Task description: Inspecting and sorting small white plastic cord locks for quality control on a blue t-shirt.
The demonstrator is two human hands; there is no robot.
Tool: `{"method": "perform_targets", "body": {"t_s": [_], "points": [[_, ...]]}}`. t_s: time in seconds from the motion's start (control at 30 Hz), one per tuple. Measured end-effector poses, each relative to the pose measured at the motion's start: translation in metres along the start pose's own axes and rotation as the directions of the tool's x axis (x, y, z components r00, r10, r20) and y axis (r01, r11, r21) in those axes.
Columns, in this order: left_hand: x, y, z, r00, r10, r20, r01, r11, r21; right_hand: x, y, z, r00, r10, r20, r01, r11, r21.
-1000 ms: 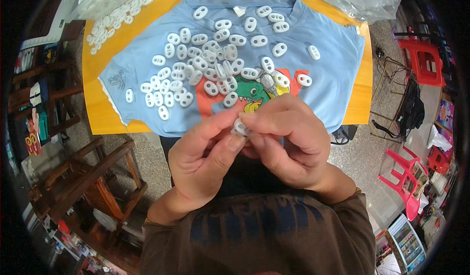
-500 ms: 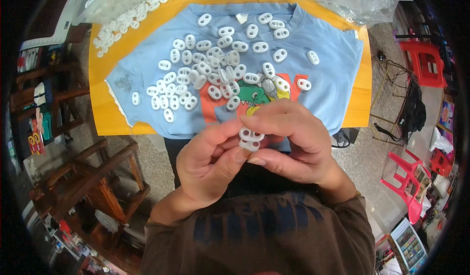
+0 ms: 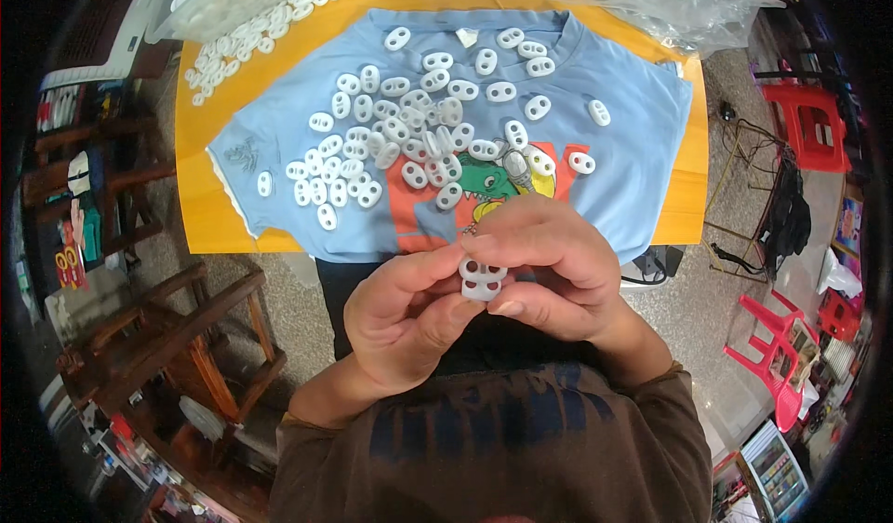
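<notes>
Pair of white two-holed pieces (image 3: 482, 287), one: set against each other just off the view's centre toward five o'clock, between your two hands. Left hand (image 3: 400, 314), at eight o'clock of them, and right hand (image 3: 567, 276), at three: both closed by thumb and fingers on the pair. Hazards: smooth, small faces could slide apart if your thumbs press unevenly; a slip could drop one into your lap, at six o'clock, or among the loose white pieces (image 3: 449, 195) on the blue shirt (image 3: 619, 179) toward eleven, hard to tell from its like.
</notes>
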State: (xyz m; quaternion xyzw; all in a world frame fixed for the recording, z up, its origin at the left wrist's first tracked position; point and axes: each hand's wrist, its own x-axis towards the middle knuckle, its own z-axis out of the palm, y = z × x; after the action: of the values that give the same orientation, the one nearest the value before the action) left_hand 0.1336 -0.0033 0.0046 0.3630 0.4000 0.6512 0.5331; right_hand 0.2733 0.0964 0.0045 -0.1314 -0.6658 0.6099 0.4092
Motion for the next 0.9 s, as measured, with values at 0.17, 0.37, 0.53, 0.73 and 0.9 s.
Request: {"method": "perform_targets", "body": {"t_s": [0.17, 0.37, 0.53, 0.73, 0.9], "points": [[-0.001, -0.003, -0.001, 0.996, 0.077, 0.053, -0.075, 0.997, -0.035, -0.001, -0.001, 0.003, 1.0, -0.026, -0.005, 0.026, 1.0, -0.015], [-0.004, -0.005, 0.002, 0.993, 0.122, -0.002, -0.122, 0.992, -0.021, -0.002, 0.004, 0.007, 0.998, -0.064, -0.017, 0.064, 0.998, -0.021], [-0.003, -0.007, 0.004, 0.991, 0.131, -0.038, -0.13, 0.991, 0.023, -0.004, 0.009, 0.009, 0.995, -0.084, -0.053, 0.082, 0.996, -0.039], [-0.004, -0.001, 0.005, 0.989, 0.142, -0.043, -0.145, 0.988, -0.054, -0.001, 0.01, 0.011, 0.994, -0.106, 0.006, 0.106, 0.994, 0.014], [-0.006, -0.003, 0.004, 0.984, 0.166, -0.06, -0.169, 0.984, -0.048, 0.001, 0.011, 0.012, 0.992, -0.122, 0.031, 0.122, 0.993, 0.003]]}}
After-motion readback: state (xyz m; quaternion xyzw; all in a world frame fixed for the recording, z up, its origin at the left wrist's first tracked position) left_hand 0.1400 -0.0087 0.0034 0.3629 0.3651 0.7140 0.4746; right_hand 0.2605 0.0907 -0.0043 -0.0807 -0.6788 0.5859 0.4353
